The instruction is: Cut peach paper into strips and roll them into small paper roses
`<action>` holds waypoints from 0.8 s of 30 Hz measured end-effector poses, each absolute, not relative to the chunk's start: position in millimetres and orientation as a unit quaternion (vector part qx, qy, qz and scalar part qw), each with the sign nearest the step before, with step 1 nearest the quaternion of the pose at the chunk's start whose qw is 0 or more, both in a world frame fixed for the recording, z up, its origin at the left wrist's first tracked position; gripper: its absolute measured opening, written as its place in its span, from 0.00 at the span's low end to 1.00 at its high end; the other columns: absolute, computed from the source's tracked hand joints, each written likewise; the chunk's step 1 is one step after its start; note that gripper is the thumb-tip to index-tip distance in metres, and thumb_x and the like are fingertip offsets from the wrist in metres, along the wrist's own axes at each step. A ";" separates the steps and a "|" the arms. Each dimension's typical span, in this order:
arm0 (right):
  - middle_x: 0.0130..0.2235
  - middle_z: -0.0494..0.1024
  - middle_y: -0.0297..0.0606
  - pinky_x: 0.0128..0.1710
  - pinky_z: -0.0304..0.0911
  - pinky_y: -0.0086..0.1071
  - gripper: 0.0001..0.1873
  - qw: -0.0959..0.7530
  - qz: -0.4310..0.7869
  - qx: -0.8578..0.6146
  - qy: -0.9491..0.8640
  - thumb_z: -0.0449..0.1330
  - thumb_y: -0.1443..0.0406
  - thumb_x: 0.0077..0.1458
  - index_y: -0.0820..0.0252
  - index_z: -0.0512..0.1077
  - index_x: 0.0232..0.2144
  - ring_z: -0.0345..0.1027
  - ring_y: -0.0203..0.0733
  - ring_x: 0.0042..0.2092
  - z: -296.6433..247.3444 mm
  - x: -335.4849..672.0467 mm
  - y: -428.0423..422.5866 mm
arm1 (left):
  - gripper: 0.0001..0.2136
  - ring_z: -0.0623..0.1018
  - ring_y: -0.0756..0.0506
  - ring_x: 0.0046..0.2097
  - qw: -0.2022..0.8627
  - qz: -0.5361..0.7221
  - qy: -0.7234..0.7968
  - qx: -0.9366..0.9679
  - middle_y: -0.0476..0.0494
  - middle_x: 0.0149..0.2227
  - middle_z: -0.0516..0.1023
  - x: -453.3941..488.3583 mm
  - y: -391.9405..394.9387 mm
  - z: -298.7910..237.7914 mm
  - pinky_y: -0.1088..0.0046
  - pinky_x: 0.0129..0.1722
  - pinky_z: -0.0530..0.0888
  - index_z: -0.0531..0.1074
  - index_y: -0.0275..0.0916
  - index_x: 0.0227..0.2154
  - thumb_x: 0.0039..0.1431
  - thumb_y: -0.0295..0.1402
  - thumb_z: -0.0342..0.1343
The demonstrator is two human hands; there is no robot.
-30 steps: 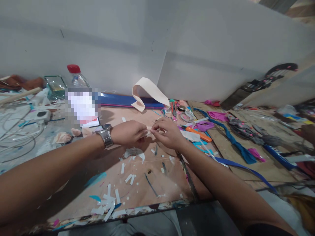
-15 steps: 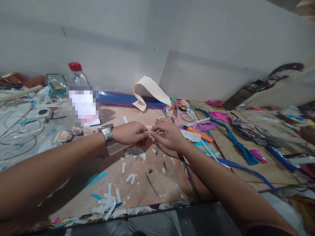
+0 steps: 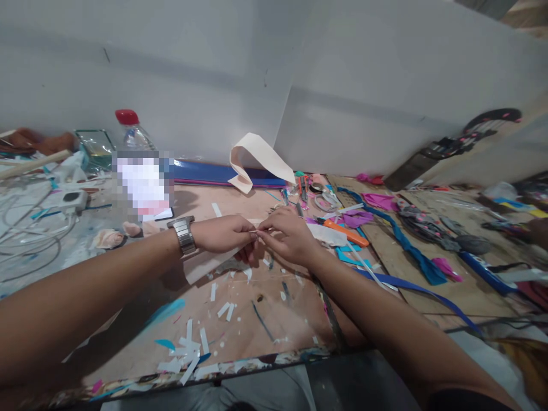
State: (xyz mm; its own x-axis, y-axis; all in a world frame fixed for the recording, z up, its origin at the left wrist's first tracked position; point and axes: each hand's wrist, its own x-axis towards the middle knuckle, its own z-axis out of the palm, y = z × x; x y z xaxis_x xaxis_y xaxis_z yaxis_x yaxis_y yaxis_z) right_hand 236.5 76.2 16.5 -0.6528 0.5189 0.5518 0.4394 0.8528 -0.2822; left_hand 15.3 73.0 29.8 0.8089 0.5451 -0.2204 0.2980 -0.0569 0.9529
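Cream-coloured, the strip point(image 3: 204, 267) is extending under our left hand point(image 3: 222, 233), above the worktable point(image 3: 295, 325); we are pinching what looks like its edge with the right hand point(image 3: 287, 235) too, perhaps shaping it, next probably needing steady pressure.

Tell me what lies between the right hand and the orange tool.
In the head view, a whitish scrap lies between the right hand and the orange tool.

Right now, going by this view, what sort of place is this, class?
Probably a craft workshop: small white rectangular strips litter the stained wooden worktop, and a slim orange hand tool lies right of centre.
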 end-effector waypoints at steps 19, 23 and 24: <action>0.33 0.84 0.33 0.47 0.59 0.44 0.06 0.345 0.038 -0.222 -0.911 0.63 0.67 0.62 0.51 0.80 0.38 0.73 0.43 0.38 17.9 240.3 79.8 | 0.14 0.81 0.44 0.31 0.726 0.130 0.311 0.599 0.41 0.28 0.83 14.7 73.1 35.6 0.71 0.35 0.76 0.75 0.37 0.27 0.61 0.43 0.57; 0.32 0.84 0.35 0.47 0.58 0.44 0.03 0.343 0.034 -0.226 -0.911 0.64 0.65 0.62 0.54 0.79 0.37 0.72 0.44 0.38 19.1 239.5 78.6 | 0.14 0.79 0.47 0.29 0.701 0.122 0.309 0.631 0.42 0.28 0.83 14.5 73.3 38.3 0.72 0.34 0.75 0.74 0.37 0.26 0.62 0.41 0.56; 0.33 0.84 0.35 0.47 0.58 0.43 0.02 0.342 0.032 -0.229 -0.911 0.64 0.64 0.62 0.54 0.78 0.36 0.71 0.44 0.38 19.6 239.4 78.3 | 0.14 0.79 0.47 0.29 0.696 0.120 0.313 0.635 0.42 0.28 0.83 14.4 73.3 39.0 0.72 0.34 0.74 0.74 0.37 0.25 0.62 0.41 0.56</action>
State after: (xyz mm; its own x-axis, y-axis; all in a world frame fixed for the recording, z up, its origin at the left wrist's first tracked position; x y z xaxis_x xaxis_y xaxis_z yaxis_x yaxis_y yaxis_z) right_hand 239.4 78.3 19.6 -0.6621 0.4387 0.6076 0.3943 0.8934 -0.2153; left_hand 14.4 73.3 39.0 0.7752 0.5647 -0.2832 0.2299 0.1653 0.9591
